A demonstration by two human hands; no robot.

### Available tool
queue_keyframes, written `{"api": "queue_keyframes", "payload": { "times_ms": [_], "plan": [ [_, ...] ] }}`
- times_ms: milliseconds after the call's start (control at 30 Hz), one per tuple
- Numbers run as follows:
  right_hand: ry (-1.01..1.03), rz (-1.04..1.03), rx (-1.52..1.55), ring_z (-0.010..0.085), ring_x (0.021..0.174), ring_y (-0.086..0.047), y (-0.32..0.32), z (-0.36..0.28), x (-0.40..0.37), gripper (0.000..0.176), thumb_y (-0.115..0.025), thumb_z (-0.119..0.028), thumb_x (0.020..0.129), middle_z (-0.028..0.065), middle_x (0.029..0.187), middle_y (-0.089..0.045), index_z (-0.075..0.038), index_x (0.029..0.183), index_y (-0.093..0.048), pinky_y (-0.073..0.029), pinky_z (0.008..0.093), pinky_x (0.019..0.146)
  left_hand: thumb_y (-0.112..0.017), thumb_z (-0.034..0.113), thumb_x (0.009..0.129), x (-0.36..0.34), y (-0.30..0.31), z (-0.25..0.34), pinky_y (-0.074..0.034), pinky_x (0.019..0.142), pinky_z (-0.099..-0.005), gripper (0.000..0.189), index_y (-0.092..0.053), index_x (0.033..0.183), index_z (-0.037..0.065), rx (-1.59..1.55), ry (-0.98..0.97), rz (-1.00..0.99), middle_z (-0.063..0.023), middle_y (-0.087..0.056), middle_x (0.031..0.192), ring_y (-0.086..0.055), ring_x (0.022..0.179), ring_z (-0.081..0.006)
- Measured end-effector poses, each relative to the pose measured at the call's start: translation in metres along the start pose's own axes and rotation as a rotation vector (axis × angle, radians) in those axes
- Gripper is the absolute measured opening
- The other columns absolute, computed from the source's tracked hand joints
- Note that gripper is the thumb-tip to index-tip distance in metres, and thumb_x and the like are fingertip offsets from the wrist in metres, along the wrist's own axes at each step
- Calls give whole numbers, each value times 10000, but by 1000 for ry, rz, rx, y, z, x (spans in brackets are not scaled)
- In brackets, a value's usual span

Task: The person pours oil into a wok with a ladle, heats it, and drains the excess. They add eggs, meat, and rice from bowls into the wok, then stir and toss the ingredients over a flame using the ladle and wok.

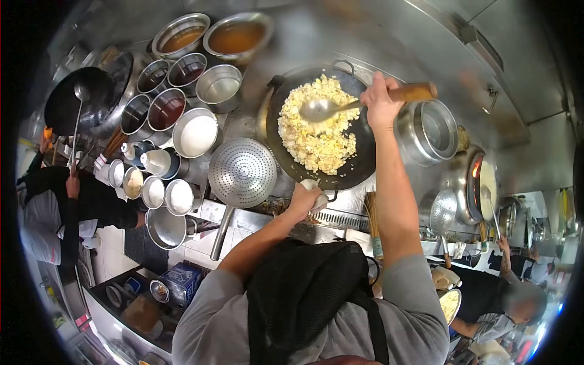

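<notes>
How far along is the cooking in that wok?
Done: yellow crumbly food is in the wok, broken loose. In hand: the right hand holds a ladle in it; the left hand grips the wok's handle. Left: probably serving; it all sits in the wok.

This is a busy restaurant kitchen, built as a commercial cooking line. A long stainless steel counter (240, 125) runs under a steel back wall (395, 36). A big black wok (365, 155) of fried rice (316, 137) sits in a burner well at the counter's middle, with a long-handled ladle (322, 109) in it. Toward the counter's left end stand many steel bowls (205, 91) of sauces, oils and white powders. A wide perforated strainer (242, 172) lies near the front edge. An open burner flame (475, 169) glows at the counter's right end. A person in a black apron (67, 201) works at the left station, and another person (486, 292) at the right one.
</notes>
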State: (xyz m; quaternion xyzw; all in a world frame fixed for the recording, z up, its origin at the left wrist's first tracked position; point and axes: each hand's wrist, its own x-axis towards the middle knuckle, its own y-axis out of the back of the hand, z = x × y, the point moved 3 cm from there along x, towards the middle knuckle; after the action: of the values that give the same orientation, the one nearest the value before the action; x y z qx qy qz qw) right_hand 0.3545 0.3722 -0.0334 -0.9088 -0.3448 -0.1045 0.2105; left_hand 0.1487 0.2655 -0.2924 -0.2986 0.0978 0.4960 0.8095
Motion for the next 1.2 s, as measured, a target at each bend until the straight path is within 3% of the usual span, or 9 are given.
{"api": "queue_keyframes", "payload": {
  "times_ms": [133, 267, 300, 333, 367, 567, 833, 1067, 1200],
  "plan": [
    [-240, -322, -242, 83, 395, -340, -46, -31, 0, 352, -660, -125, 903, -39, 511, -382, -105, 643, -423, -304, 275, 398, -568, -39, 821, -12, 2, 15, -491, 513, -315, 102, -548, 921, -45, 26, 92, -34, -101, -623, 807, -619, 667, -175],
    [80, -496, -393, 92, 455, -447, -86, -86, -52, 311, -695, -151, 883, -13, 544, -504, -81, 648, -503, -361, 276, 443, -581, -17, 803, -9, -1, 23, -485, 476, -320, 89, -556, 879, -55, 35, 31, -8, -110, -615, 764, -610, 604, -182],
    [320, -750, -686, 87, 496, -474, -77, -76, -75, 290, -709, -157, 872, 6, 558, -536, -74, 645, -549, -395, 284, 491, -586, -15, 786, -14, -4, 32, -471, 420, -334, 81, -558, 841, -67, -22, 20, -89, -128, -611, 727, -606, 533, -200],
    [384, -1022, -260, 91, 526, -481, -77, -86, -101, 303, -699, -159, 880, 6, 569, -532, -72, 629, -552, -394, 291, 515, -576, -22, 778, -7, -1, 23, -486, 440, -338, 52, -577, 811, -62, -103, 59, -173, -135, -623, 713, -618, 537, -201],
    [139, -1141, -448, 102, 540, -476, -79, -92, -124, 322, -692, -148, 884, 2, 577, -520, -68, 615, -534, -383, 287, 519, -576, -22, 778, -4, 1, 24, -486, 440, -338, 52, -577, 811, -62, -106, 62, -171, -135, -623, 713, -618, 537, -201],
    [128, -795, -1011, 100, 545, -481, -40, -87, -98, 366, -694, -193, 900, 30, 571, -527, -79, 593, -531, -384, 283, 507, -635, 26, 775, 9, 11, -4, -514, 529, -336, 245, -555, 967, -102, 40, 107, -137, -171, -644, 873, -641, 677, -217],
    [40, -98, -425, 66, 476, -416, 27, -59, -74, 306, -574, -164, 973, -16, 533, -452, -98, 698, -459, -300, 251, 434, -570, -46, 828, -6, -1, 20, -481, 385, -321, 190, -468, 985, -77, -35, 155, -153, -169, -608, 841, -619, 593, -231],
    [160, 47, 7, 102, 456, -386, 56, 2, -95, 290, -606, -91, 936, 9, 540, -406, -95, 743, -389, -307, 286, 402, -587, -43, 783, -6, -8, 31, -522, 426, -321, 197, -565, 972, 7, -92, 370, -110, -109, -634, 846, -630, 634, -210],
    [80, 113, -39, 99, 415, -347, 93, -86, -48, 377, -601, -92, 921, -28, 525, -395, -110, 616, -381, -280, 279, 380, -587, -39, 768, -13, -10, 41, -554, 492, -365, 205, -596, 962, 26, -119, 437, -95, -82, -639, 861, -650, 726, -211]
  ]
}}
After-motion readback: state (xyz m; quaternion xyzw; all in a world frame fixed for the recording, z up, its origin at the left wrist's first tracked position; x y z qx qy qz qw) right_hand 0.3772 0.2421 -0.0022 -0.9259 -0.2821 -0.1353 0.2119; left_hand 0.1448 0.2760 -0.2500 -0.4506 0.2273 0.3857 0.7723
